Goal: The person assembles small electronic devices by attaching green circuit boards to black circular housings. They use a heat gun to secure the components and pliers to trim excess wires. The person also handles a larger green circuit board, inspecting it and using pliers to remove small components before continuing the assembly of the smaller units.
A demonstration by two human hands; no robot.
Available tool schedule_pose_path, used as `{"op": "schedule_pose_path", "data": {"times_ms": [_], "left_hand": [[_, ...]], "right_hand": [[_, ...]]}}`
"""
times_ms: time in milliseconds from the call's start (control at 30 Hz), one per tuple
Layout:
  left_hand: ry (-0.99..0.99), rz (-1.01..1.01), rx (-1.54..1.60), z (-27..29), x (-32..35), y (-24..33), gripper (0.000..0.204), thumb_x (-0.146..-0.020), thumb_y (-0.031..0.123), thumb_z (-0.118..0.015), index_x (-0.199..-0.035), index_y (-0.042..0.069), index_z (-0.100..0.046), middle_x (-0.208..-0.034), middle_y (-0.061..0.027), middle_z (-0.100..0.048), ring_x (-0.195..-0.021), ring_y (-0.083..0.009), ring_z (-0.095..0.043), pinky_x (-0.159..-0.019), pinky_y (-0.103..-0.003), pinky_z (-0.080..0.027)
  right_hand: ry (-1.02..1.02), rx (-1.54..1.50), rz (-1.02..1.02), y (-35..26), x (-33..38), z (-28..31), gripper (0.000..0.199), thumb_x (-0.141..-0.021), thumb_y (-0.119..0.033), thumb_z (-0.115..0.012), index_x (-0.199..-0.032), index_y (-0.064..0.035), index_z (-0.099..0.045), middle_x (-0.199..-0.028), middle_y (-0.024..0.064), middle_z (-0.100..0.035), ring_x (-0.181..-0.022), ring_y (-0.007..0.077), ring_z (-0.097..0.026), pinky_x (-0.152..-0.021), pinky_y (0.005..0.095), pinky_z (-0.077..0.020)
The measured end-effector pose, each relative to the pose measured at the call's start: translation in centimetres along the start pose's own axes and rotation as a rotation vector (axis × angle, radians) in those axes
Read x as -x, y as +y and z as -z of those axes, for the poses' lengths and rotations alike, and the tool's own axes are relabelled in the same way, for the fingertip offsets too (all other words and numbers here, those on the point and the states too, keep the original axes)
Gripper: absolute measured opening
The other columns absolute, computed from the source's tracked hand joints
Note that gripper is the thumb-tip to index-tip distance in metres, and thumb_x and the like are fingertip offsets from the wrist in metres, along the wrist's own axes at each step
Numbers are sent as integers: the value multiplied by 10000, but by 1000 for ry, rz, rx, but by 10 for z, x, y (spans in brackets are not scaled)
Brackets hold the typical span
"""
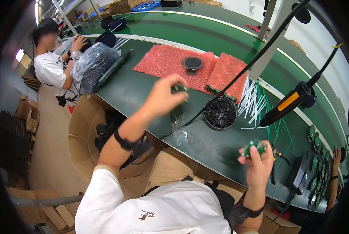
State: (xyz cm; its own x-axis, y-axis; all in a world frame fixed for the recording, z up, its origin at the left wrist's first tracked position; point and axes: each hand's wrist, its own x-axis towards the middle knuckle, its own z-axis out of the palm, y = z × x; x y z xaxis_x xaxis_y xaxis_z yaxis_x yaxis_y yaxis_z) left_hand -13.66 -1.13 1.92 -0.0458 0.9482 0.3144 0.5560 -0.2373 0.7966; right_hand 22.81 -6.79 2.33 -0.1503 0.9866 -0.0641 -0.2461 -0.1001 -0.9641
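Note:
My left hand (pixel 162 96) is over the middle of the bench, its fingers closed on a small green circuit board (pixel 179 88). Farther right and nearer to me, my right hand (pixel 260 165) grips another green circuit board (pixel 256 148), or perhaps a few together. Just beyond the left hand lies red bubble wrap (pixel 153 60) with a round black disc-shaped part (pixel 192 63) on it. To its right, a folded red bubble-wrap pack (pixel 229 74) shows green board edges beneath it. A round bowl of small black screws (pixel 220 113) stands between my hands.
An electric screwdriver (pixel 287 105) hangs above white strips (pixel 253 99) and green strips (pixel 285 128). Right of my right hand are pliers (pixel 276 158), a black box (pixel 298 173) and several round boards (pixel 318 171). Another person's hand (pixel 337 156) is beyond them. At left, a co-worker (pixel 51 58) handles a plastic bag (pixel 92 64).

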Motion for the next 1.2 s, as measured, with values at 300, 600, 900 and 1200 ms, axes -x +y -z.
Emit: {"op": "schedule_pose_path", "data": {"times_ms": [300, 600, 900, 1200], "left_hand": [[225, 118, -885, 9, -105, -87, 559, -782, 414, -858, -1146, 16, -710, -1061, -206, -746, -1017, -375, -714, -880, -442, -559], [-36, 497, -649, -26, -173, -95, 703, -743, 511, -887, -1074, -89, -730, -1150, -264, -735, -1087, -385, -718, -929, -468, -555], [483, 238, 308, 7, -109, -20, 347, -888, 49, -784, -1196, -67, -674, -992, -105, -725, -782, -138, -678, -656, -267, -543], [-36, -563, -322, -88, 96, 117, 352, -628, -20, -761, -971, 56, -737, -710, -40, -562, -669, -239, -583, -730, -362, -501]], "right_hand": [[211, 438, 109, 40, 36, 58, 164, -933, -19, -720, -1005, 21, -577, -791, 68, -686, -645, 121, -663, -585, 267, -524], [139, 596, 157, 38, 34, 60, 186, -901, -26, -750, -993, 12, -593, -749, 70, -701, -631, 112, -672, -578, 265, -513], [153, 412, 142, 44, 34, 65, 195, -912, 15, -717, -1055, 21, -584, -833, 85, -702, -705, 117, -670, -637, 261, -529], [164, 237, 73, 35, 27, 61, 548, -904, 104, -694, -1382, -9, -453, -1073, 120, -683, -881, 136, -673, -704, 257, -591]]}}
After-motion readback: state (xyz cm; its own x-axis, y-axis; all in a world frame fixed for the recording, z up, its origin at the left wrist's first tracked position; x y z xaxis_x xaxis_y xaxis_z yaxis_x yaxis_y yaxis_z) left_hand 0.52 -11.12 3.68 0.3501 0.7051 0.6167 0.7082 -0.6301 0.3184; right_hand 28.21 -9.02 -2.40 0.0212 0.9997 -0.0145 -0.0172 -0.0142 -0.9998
